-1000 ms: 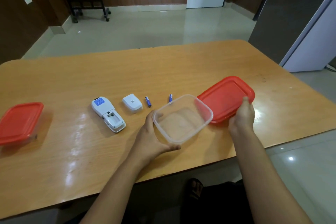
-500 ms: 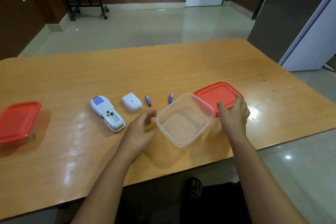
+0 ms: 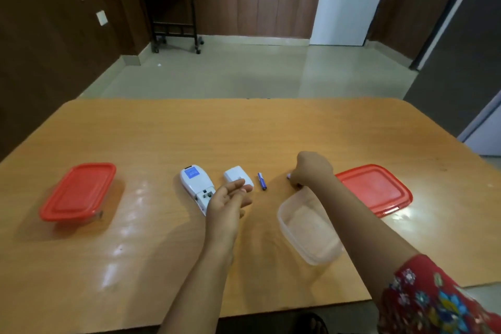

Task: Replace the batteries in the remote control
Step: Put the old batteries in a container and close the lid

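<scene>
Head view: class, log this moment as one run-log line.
right hand: closing on battery, grip unclear | left hand: open, empty | remote: compartment open | second battery: on table | clear container: empty

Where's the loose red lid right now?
The loose red plastic lid lies flat on the wooden table, right side, just beyond the empty clear container.
</scene>
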### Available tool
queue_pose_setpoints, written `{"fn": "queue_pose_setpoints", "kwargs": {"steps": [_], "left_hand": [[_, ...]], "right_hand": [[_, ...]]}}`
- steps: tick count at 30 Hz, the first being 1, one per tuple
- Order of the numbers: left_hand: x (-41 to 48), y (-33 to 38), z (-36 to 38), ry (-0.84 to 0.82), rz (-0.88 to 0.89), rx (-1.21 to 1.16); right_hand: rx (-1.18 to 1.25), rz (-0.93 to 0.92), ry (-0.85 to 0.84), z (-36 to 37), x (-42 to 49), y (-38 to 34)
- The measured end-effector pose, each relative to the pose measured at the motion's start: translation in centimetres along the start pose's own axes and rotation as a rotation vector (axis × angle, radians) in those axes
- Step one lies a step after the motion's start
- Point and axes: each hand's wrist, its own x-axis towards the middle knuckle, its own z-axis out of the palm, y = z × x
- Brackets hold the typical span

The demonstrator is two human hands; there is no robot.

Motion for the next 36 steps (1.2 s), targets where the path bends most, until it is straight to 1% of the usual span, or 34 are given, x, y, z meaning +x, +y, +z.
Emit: {"fn": "queue_pose_setpoints", "kwargs": {"steps": [2,3,4,5,7,10,12,14,17,21,22,23,26,29,32,33,36], "left_hand": [[0.0,-0.1,0.0,0.017,-0.040,-0.070],[0.0,-0.2,0.0,0.027,-0.056,-0.098],[0.0,-0.2,-0.1,0.039,-0.069,-0.116],[0.1,-0.2,-0.1,0.051,-0.079,-0.129],[0.0,0.0,-0.3,0.066,-0.090,-0.153],[-0.1,0.3,-0.4,0.069,-0.089,-0.172],[-0.1,0.4,-0.4,0.067,-0.079,-0.167],[-0.1,0.3,-0.3,0.064,-0.072,-0.159],[-0.3,0.1,-0.2,0.033,-0.047,-0.119],[-0.3,-0.5,0.3,-0.093,-0.009,0.025],[-0.4,-0.7,0.6,-0.125,-0.017,0.050],[-0.6,-0.9,0.9,-0.153,-0.022,0.078],[-1.0,-1.9,1.8,-0.194,-0.005,0.191],[-1.7,-2.4,2.4,-0.233,-0.005,0.326],[-1.7,-2.5,2.5,-0.251,-0.038,0.340],[-1.7,-2.5,2.6,-0.244,-0.046,0.332],[-1.5,-2.4,2.8,-0.216,-0.029,0.295]], "right_hand": [[0.189,-0.040,0.012,0.1,0.4,-0.8],[0.308,-0.063,-0.013,0.2,0.4,-1.5],[0.381,-0.086,-0.034,0.4,0.3,-2.2],[0.388,-0.100,-0.042,0.7,0.2,-3.0],[0.268,-0.116,-0.003,1.6,0.0,-4.2],[0.046,-0.113,0.119,2.9,-0.7,-5.1],[-0.003,-0.139,0.146,3.2,-1.0,-5.5],[-0.003,-0.155,0.146,3.4,-1.1,-5.5],[0.139,-0.122,0.140,2.2,-2.0,-4.0],[0.481,-0.148,0.298,-0.9,-6.8,1.4],[0.518,-0.145,0.289,-1.4,-8.3,2.7],[0.509,-0.136,0.246,-1.4,-9.4,3.9],[0.340,-0.090,0.045,0.3,-10.7,5.6],[0.209,-0.113,-0.039,1.7,-10.6,5.4],[0.152,-0.123,-0.076,2.1,-10.1,5.2],[0.149,-0.119,-0.065,2.1,-9.9,5.4],[0.109,-0.094,0.063,2.1,-9.8,6.4]]}}
